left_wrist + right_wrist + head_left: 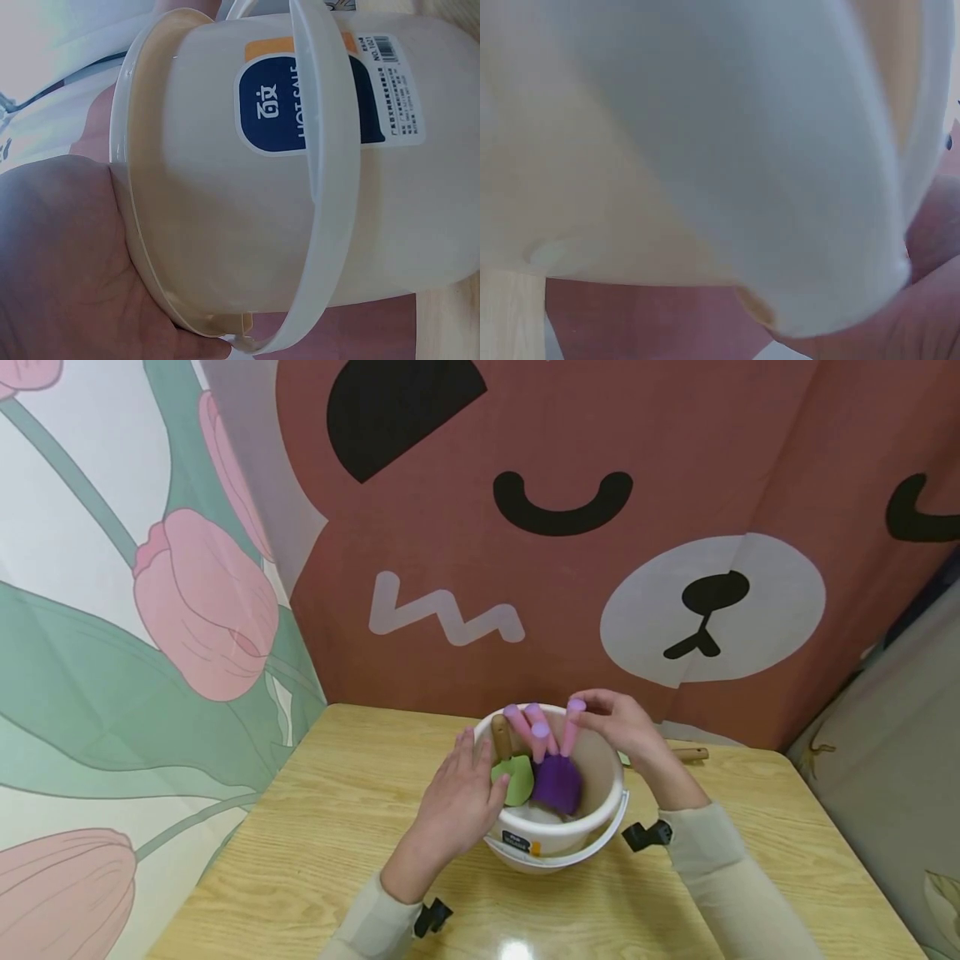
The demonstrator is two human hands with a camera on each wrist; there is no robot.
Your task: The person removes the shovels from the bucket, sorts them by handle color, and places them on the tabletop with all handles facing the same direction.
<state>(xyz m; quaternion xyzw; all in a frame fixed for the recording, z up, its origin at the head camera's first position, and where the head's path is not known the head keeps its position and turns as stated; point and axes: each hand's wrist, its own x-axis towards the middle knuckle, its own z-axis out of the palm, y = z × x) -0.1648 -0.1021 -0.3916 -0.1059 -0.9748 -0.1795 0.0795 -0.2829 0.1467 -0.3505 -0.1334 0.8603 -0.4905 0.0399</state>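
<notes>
From the left, the wooden surface (300,843) runs up to the white bucket (573,841), which stands upright on it. The left hand (457,802) rests against the bucket's left rim, its fingers straight and close together with the thumb apart; it does not appear to hold any tool. The left wrist view shows the palm beside the rim and the bucket's carry handle (337,150) hanging down across the label (266,105). Just inside the bucket, next to this hand, a green trowel (514,783) leans with its wooden grip up. To its right, four pink handles (540,739) poke up close together, with a purple scoop (558,785) below them. The right hand (626,722) reaches over the far right of the rim, its fingers and thumb seemingly pinching the rightmost pink handle near its tip. Farther right, a wooden handle (690,753) lies on the surface, partly hidden by the wrist. Judging progress, the trowel and the pink-handled tools are already in the bucket, while the wooden-handled piece is still outside; whether the pinched tool is being settled or drawn out, I cannot tell
</notes>
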